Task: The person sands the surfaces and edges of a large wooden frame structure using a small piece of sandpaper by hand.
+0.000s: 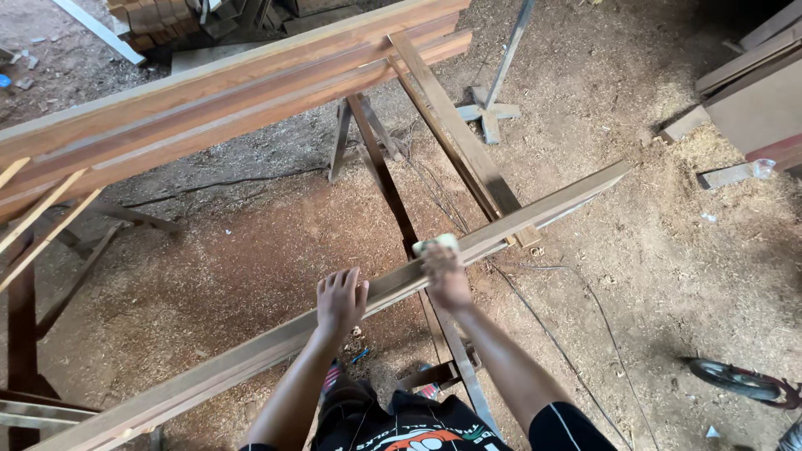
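Observation:
A long wooden plank (543, 209) lies slanted across a metal trestle (393, 192), from lower left to upper right. My left hand (340, 299) rests flat on the plank's near edge, fingers spread. My right hand (445, 276), blurred by motion, presses a small pale pad (436, 243), probably sandpaper, onto the plank's top face just right of the left hand.
A stack of thick reddish boards (209, 108) spans the trestles behind. Sawdust covers the dirt floor (251, 242). A thin cable (568, 351) runs over the ground at right. Wood offcuts (727, 174) and boards (752, 92) lie upper right; a small wheel (739, 380) at lower right.

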